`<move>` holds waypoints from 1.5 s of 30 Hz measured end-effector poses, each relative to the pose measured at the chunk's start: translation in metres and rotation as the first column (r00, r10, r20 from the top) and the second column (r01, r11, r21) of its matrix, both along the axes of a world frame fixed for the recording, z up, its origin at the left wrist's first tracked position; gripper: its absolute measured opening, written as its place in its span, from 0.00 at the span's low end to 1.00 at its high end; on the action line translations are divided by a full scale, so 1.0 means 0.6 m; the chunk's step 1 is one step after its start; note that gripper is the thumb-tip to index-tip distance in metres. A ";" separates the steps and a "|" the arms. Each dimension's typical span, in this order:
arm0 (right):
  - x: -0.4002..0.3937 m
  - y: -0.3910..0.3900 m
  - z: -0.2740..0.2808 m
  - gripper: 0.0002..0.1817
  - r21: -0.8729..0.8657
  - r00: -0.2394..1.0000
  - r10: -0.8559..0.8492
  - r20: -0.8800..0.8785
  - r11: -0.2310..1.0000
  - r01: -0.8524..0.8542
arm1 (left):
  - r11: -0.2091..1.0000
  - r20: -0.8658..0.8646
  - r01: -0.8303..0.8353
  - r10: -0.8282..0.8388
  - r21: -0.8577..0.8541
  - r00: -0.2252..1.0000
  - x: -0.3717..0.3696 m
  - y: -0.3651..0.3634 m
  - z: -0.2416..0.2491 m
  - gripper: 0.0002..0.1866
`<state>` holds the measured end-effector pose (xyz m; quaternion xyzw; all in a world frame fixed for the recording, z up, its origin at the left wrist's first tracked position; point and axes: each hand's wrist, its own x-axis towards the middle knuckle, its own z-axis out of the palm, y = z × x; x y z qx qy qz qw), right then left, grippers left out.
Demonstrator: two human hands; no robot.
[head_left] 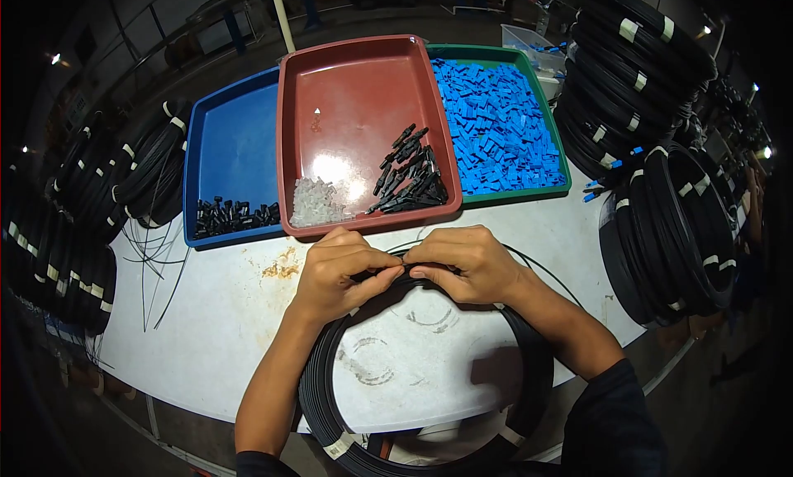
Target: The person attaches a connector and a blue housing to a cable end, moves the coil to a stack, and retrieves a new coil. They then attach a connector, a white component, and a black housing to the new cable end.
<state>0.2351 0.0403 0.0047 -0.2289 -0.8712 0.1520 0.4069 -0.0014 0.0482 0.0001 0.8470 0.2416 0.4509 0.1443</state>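
A large coil of black cable point(318, 386), bound with pale tape, leans over the front edge of the white table. At the coil's far side my left hand point(351, 270) is closed, thumb and fingertips pinched on the black cable. My right hand point(462, 264) pinches at the same spot, its fingertips almost meeting those of the left. The small part between the fingertips is mostly hidden. One loose cable strand point(545, 270) arcs out from the coil behind my right wrist.
Beyond my hands stand a blue tray point(235, 130) with black pieces, a red tray point(363, 80) with clear and black connectors, and a green tray point(555, 130) full of blue connectors. Taped cable coils point(673, 229) flank the right side; more coils point(62, 270) stand left.
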 end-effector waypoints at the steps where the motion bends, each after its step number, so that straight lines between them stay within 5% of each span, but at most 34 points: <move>1: 0.001 -0.001 0.001 0.10 -0.017 1.000 -0.014 0.005 1.000 0.014 | 1.000 0.001 0.010 -0.010 0.014 1.000 0.000 0.000 0.000 0.07; 14: -0.001 0.000 0.000 0.07 -0.022 1.000 -0.020 0.005 1.000 0.021 | 1.000 -0.018 -0.002 0.003 0.029 1.000 -0.005 -0.001 0.003 0.08; 20: 0.003 0.000 -0.006 0.06 -0.034 0.999 -0.035 0.037 0.999 0.036 | 0.954 0.248 -0.149 0.215 -0.260 0.945 -0.018 0.005 0.005 0.12; 30: 0.006 0.003 -0.011 0.06 -0.014 0.999 -0.019 0.033 1.000 0.019 | 0.939 -0.176 -0.246 0.207 -0.242 0.962 0.029 0.112 0.042 0.11; 36: 0.008 0.005 -0.013 0.06 -0.046 0.999 -0.007 0.044 0.999 0.009 | 0.947 -0.479 -0.292 0.194 -0.138 0.856 0.089 0.170 0.033 0.11; 40: 0.007 0.004 -0.006 0.06 -0.076 0.999 -0.003 0.052 0.997 0.007 | 0.947 -0.494 -0.301 0.209 -0.114 0.844 0.109 0.193 0.011 0.13; 45: 0.006 0.005 -0.003 0.05 -0.112 0.999 -0.016 0.047 0.994 0.021 | 0.943 -0.269 -0.198 0.124 -0.267 0.955 0.101 0.204 -0.001 0.14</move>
